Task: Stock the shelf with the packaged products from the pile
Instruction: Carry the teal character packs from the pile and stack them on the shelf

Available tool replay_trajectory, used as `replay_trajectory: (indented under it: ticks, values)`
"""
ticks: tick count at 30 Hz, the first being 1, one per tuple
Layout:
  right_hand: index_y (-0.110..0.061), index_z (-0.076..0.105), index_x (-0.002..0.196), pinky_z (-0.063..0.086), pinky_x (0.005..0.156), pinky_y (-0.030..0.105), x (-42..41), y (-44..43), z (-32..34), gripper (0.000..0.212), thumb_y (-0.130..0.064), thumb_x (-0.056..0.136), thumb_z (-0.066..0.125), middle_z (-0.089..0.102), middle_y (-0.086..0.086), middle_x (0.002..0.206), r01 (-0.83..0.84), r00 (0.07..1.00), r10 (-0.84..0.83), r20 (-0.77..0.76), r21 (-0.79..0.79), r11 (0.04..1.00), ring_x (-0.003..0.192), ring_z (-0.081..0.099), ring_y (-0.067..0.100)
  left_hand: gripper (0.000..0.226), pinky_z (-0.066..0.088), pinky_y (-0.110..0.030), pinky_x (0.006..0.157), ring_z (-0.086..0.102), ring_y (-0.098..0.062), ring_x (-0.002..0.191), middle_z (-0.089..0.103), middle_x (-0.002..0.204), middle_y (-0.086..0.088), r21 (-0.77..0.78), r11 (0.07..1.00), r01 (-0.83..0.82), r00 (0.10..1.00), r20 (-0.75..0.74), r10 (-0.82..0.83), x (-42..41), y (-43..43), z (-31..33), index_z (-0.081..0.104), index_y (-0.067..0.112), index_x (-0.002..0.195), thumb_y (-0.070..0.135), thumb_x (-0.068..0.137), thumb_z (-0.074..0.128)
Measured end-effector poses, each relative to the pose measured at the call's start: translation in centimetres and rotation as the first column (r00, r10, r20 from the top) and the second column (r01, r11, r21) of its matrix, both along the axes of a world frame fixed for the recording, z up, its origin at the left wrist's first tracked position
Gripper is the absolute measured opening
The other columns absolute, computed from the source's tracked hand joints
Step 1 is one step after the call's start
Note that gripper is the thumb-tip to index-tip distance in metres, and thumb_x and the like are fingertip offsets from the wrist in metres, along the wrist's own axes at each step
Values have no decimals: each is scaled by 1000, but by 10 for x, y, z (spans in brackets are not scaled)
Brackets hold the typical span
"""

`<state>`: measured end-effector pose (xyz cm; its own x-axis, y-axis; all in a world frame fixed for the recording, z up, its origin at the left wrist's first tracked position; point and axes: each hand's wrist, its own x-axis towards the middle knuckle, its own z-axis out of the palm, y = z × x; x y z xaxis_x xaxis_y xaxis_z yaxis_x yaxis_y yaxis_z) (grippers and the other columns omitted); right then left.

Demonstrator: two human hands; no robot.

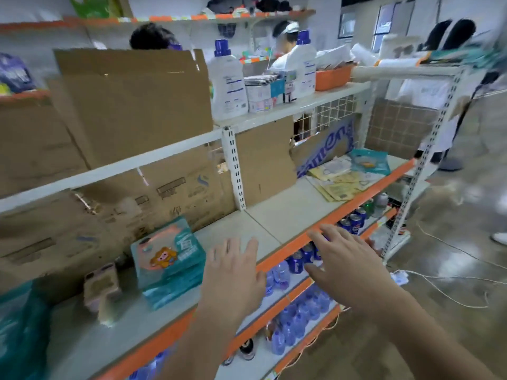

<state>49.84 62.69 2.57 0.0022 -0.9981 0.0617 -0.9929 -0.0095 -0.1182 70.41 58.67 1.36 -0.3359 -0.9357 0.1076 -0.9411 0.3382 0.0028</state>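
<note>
Over shelf's [285,212] front edge, hovered with left hand [233,275] and right hand [345,259] empty, fingers [323,231] spread wide; packet pile [340,182] toward shelf's right end, nearer right hand

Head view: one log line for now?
left hand open, empty | right hand open, empty | teal packs stacked on shelf | yellow packs farther along

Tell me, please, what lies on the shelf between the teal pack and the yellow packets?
In the head view, only bare shelf board separates the teal pack from the yellow packets.
</note>
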Motion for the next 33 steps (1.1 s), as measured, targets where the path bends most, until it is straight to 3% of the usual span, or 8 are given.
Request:
replay_trajectory:
  ticks: [9, 14, 25, 29, 33]
  values:
    - [-28, 27, 155, 26, 120, 36, -158, -12, -4, 64, -56, 100, 42, 30, -1, 160, 218, 975, -218, 36, 19, 976, 149, 27, 19, 58, 26, -38, 115, 33, -22, 142, 39, 150, 1, 43, 979, 198, 977, -82, -194, -170, -59, 2, 30, 33, 151, 49, 98, 48]
    - [-29, 35, 146, 31, 115, 35, -200, -38, -25, 54, -56, 100, 41, 39, -1, 153, 299, 952, -301, 51, 47, 953, 142, 35, 20, 54, 29, -38, 113, 34, -20, 140, 42, 147, 3, 70, 963, 261, 963, -92, -255, -216, -99, -7, 32, 33, 149, 47, 98, 46]
    - [-28, 31, 152, 33, 111, 34, -275, -177, -39, 62, -55, 98, 45, 43, -2, 149, 389, 921, -388, -40, 156, 908, 140, 38, 19, 52, 31, -37, 114, 35, -23, 137, 42, 139, 1, 163, 916, 367, 926, -156, -343, -297, -251, -41, 34, 28, 145, 42, 97, 48]
    - [-27, 34, 153, 36, 112, 35, -304, -228, -36, 62, -54, 98, 46, 44, 0, 151, 423, 906, -421, -43, 139, 896, 141, 38, 19, 69, 22, -46, 124, 14, -27, 154, 21, 166, 3, 184, 897, 401, 909, -204, -365, -331, -309, -39, 18, 33, 158, 43, 98, 51]
    - [-25, 33, 152, 36, 111, 36, -332, -269, -41, 64, -58, 99, 44, 43, 0, 150, 427, 904, -424, -52, 164, 889, 140, 37, 20, 68, 23, -47, 124, 15, -25, 154, 22, 165, 3, 186, 891, 413, 905, -196, -378, -356, -353, -40, 18, 32, 158, 46, 99, 48]
